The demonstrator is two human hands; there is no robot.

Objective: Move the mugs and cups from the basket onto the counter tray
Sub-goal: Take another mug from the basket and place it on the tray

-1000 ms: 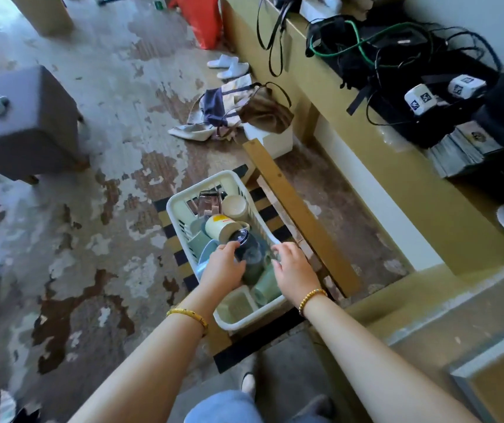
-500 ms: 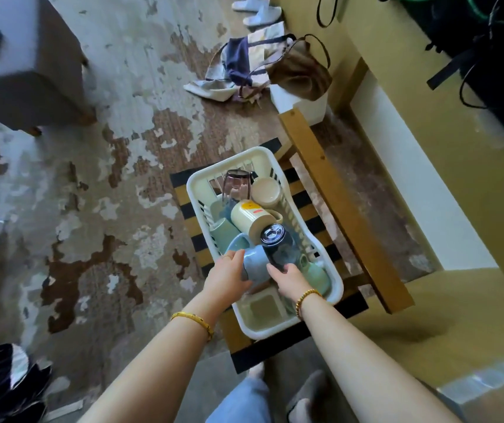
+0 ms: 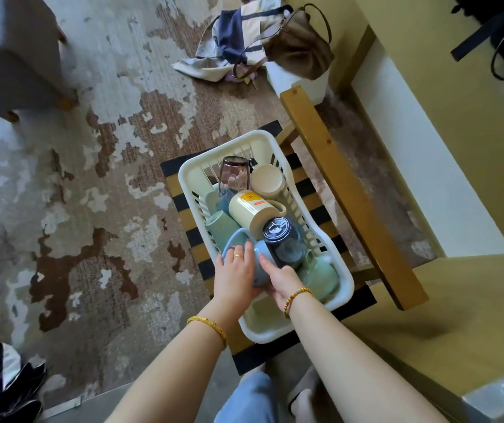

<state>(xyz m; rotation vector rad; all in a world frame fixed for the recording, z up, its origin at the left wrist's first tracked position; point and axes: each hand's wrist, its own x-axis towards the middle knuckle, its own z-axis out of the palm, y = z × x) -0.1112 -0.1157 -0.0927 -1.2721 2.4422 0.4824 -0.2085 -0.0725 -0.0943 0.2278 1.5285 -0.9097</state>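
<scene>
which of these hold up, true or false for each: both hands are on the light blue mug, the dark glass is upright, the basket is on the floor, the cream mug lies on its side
1. Both the left hand and the right hand are on the light blue mug: true.
2. The dark blue glass stands upright: false, it is upside down, base up.
3. The white basket sits on the floor: false, it rests on a striped chair seat.
4. The cream mug lies on its side: true.
</scene>
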